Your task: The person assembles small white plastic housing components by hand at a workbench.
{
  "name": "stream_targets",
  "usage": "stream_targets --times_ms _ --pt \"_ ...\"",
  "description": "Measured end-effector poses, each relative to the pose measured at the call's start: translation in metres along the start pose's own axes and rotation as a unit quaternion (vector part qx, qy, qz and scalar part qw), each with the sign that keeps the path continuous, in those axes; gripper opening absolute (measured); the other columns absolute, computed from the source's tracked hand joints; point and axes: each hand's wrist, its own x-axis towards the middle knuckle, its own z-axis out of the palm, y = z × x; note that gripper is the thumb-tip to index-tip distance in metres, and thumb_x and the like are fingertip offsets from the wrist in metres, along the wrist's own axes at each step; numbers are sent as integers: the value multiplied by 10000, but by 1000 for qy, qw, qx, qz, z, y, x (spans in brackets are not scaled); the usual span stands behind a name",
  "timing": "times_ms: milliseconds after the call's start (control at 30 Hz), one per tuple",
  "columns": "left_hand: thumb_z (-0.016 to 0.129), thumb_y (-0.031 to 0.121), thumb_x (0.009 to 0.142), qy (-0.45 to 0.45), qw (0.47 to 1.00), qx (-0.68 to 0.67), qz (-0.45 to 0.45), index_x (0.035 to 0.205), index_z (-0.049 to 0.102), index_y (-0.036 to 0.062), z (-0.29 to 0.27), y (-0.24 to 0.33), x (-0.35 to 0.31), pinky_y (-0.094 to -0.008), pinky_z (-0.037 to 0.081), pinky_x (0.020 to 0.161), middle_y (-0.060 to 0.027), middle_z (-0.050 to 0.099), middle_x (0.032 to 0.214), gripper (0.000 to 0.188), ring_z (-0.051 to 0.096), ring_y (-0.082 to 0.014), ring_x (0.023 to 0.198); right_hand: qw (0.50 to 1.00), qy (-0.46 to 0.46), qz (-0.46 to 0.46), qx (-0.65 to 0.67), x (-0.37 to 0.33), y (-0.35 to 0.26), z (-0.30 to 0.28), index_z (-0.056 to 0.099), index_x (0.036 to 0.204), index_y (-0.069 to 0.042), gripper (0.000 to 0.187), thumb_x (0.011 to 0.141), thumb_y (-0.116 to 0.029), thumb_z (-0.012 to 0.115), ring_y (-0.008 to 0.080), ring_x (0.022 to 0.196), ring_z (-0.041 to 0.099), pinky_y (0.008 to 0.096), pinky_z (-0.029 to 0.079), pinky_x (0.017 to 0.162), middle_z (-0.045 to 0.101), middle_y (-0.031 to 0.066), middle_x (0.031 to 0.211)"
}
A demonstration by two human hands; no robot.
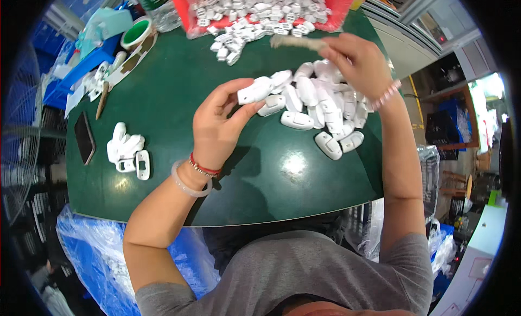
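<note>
My left hand [220, 112] pinches a white plastic housing [256, 90] between thumb and fingers, raised a little over the green table. My right hand [358, 61] is closed round one end of a beige, stick-like tool [296, 42]. Motion blurs that tool, so its exact kind does not show. It points left, above and beyond the housing, apart from it. Below my right hand spreads a heap of similar white oval housings [331, 101], some with an oblong recess. One more housing [273, 105] lies right by my left fingertips.
A red bin [187, 14] of small white parts stands at the far edge, with some spilled before it [230, 47]. At left are a few white housings [125, 145], a dark phone [84, 137], a wooden-handled tool [102, 100], a tape roll [137, 33] and blue trays [68, 77].
</note>
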Motion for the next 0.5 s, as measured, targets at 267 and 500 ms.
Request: stream_targets --times_ms 267,500 --pt "745 98 612 -112 923 339 141 931 644 69 7 5 0 -383 370 882 -96 507 1111 335 487 -257 1009 997 -3 31 -66 -8 79 27 591 1041 -73 218 840 -140 540 265 870 563 322 459 754 568 92 994" --pt "748 134 623 -137 898 396 133 1064 566 62 16 9 0 -410 301 967 -106 497 1157 483 477 -283 1065 1000 -6 13 22 10 73 36 580 1044 -59 247 820 -162 571 254 929 563 326 452 800 573 101 1006"
